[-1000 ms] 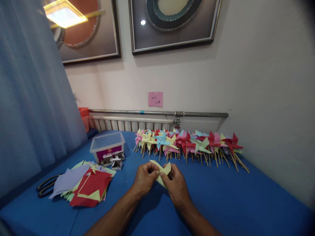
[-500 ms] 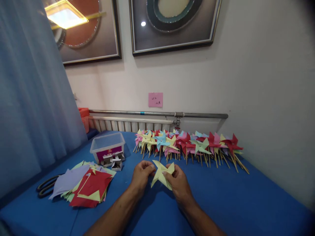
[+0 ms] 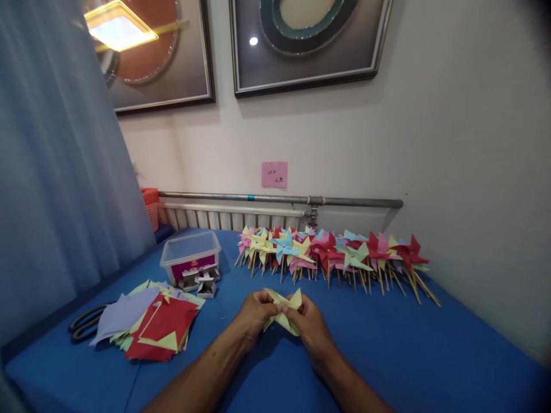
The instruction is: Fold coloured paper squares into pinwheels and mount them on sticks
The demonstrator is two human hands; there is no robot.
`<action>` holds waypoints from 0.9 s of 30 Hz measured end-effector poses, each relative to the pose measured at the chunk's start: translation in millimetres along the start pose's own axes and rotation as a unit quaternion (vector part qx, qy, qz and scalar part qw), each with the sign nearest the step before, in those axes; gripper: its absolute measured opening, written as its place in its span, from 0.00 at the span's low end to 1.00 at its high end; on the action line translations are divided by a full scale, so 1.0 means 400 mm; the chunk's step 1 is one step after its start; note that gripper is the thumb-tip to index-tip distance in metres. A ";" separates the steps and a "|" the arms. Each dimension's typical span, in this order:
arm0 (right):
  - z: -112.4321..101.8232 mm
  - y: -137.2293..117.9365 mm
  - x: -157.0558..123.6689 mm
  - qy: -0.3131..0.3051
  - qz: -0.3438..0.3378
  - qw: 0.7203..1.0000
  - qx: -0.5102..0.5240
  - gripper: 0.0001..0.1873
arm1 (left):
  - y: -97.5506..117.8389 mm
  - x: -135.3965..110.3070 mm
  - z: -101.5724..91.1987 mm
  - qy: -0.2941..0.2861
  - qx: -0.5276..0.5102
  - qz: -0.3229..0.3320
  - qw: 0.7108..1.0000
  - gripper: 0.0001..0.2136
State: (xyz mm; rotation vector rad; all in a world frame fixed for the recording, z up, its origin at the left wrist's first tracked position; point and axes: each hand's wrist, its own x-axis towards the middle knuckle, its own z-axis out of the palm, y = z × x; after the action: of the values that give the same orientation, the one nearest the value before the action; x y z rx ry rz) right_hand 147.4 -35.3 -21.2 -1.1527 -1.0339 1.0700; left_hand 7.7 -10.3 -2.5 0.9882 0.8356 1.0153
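Observation:
Between my two hands, just above the blue cloth, is a pale yellow paper pinwheel with its points folded in. My right hand grips it from the right, thumb pressed near the centre. From the left, my left hand has its thumb and fingers closed on the paper near the middle. The thumbs nearly meet there, and whatever lies beneath them is hidden. Behind the hands lie finished pinwheels on thin wooden sticks, in red, yellow, blue, green and pink.
At left, coloured paper sheets lie heaped over black-handled scissors. Behind them stand a clear plastic tub and small open boxes holding tiny metal pieces. A metal pipe and radiator run along the wall. A curtain hangs left.
My left hand has moved right, from the edge of the yellow pinwheel to its centre, and now pinches it there. My right hand keeps its hold. The view has shifted slightly.

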 end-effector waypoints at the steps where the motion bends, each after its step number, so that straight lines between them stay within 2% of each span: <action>1: -0.001 0.004 0.002 -0.001 0.002 1.000 0.003 0.18 | 0.000 0.000 0.001 0.002 0.001 0.001 1.000 0.14; 5: -0.006 0.025 0.015 -0.010 0.014 1.000 0.023 0.21 | 0.001 0.000 0.002 0.013 0.010 0.006 1.000 0.14; 14: -0.020 0.061 0.036 -0.007 0.026 0.998 0.056 0.21 | 0.008 -0.001 0.003 0.000 0.010 0.008 1.000 0.12; 17: -0.022 0.064 0.038 0.003 0.032 0.998 0.058 0.21 | 0.028 0.006 -0.017 0.018 0.050 0.040 0.998 0.12; 19: -0.022 0.061 0.036 0.008 0.034 0.998 0.056 0.21 | 0.049 0.008 -0.050 0.057 0.117 0.082 0.988 0.10; 21: -0.021 0.053 0.030 0.012 0.032 0.998 0.051 0.20 | 0.073 0.007 -0.099 0.120 0.213 0.136 0.960 0.08; 24: -0.015 0.038 0.018 0.009 0.031 0.999 0.041 0.20 | 0.123 0.005 -0.189 0.246 0.330 0.215 0.886 0.08; 27: -0.010 0.024 0.007 -0.002 0.044 0.998 0.037 0.20 | 0.206 0.021 -0.280 0.348 0.409 0.237 0.810 0.09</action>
State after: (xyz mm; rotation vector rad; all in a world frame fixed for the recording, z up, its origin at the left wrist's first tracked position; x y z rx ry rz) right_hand 150.7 -32.5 -31.1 -1.1454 -0.9446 1.1711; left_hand -114.8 43.8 36.3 1.6392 1.7937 1.5324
